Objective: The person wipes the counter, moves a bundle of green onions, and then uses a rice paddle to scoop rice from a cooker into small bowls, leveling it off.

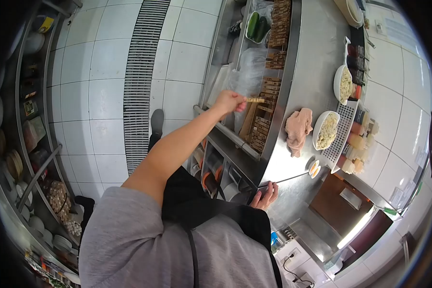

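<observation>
My left hand (231, 102) reaches out over an open drawer, thumb and fingers pinched on a small, slim wooden peg (255, 100). Below and beside it, rows of brown wooden pegs (259, 133) with dark markings line the drawer's counter side. A clear plastic bag (250, 67) lies in the drawer just beyond the hand. Farther along sit green cucumbers (258, 28) in a white tray. My right hand (265, 196) rests at the corner of the steel counter (285, 165), its fingers apart and holding nothing.
A crumpled pinkish-brown cloth (298, 131) lies on the counter near two white bowls of chopped food (327, 130) and a halved boiled egg (314, 169). Sauce bottles (356, 140) stand behind a perforated white tray (342, 137). Shelves with dishes (33, 223) run along the left.
</observation>
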